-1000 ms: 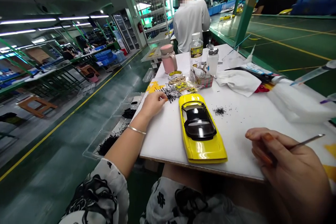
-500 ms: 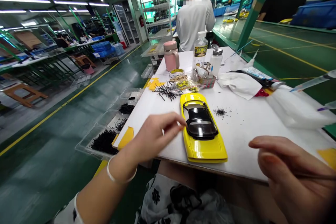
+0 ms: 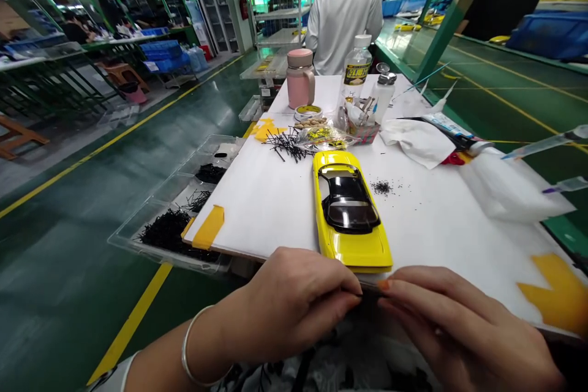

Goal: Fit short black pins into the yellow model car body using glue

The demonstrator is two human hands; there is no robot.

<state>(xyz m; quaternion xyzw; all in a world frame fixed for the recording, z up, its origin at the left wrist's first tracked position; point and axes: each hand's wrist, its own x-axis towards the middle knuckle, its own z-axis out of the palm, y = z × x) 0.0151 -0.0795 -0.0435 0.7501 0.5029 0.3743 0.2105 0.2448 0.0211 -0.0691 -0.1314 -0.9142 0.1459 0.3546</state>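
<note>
A yellow model car body (image 3: 353, 251) with dark windows lies lengthwise on the white-topped table. Just in front of its near end, at the table's edge, my left hand (image 3: 298, 303) is closed in a pinch, thumb against fingers. Facing it from the other side, my right hand (image 3: 459, 312) also pinches, with its fingertips a short gap from the left ones. Something small and dark seems to sit between the two pinches, too small to name. To the right of the car is a small heap of tiny black bits (image 3: 382, 187).
Thin black sticks (image 3: 287, 144), a tape roll (image 3: 307, 113), a pink mug (image 3: 300, 82) and a clear bottle (image 3: 356, 73) stand or lie behind the car. A white cloth (image 3: 418, 142) and syringes (image 3: 546, 142) are at right. Left hang trays (image 3: 133, 239) of black parts. A person (image 3: 344, 18) stands beyond.
My left hand has left the car's side and come down to the table's front edge. My right hand has moved left, so both now meet before the car. The view has shifted slightly.
</note>
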